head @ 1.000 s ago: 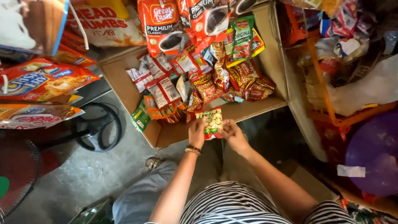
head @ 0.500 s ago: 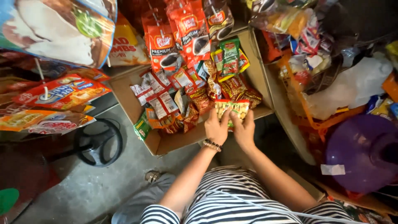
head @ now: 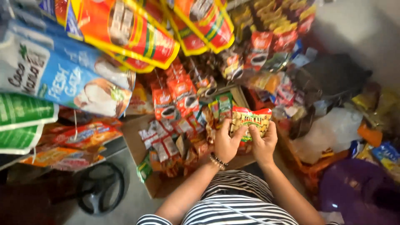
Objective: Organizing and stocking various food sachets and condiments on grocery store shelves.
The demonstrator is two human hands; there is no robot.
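A peanut packet (head: 251,121) (red top, green band) is pinched at its two sides by the left hand (head: 225,143) and right hand (head: 263,145), above a cardboard box (head: 143,166) crammed with red coffee sachets (head: 164,146).

Left hand (head: 225,143) and right hand (head: 264,145) grip peanut packet (head: 251,120) by its sides, raised above cardboard box (head: 137,146) full of sachets (head: 160,143). Beaded bracelet (head: 218,161) on left wrist. Snack bags (head: 125,29) hang overhead. Purple basin (head: 354,191) lower right.
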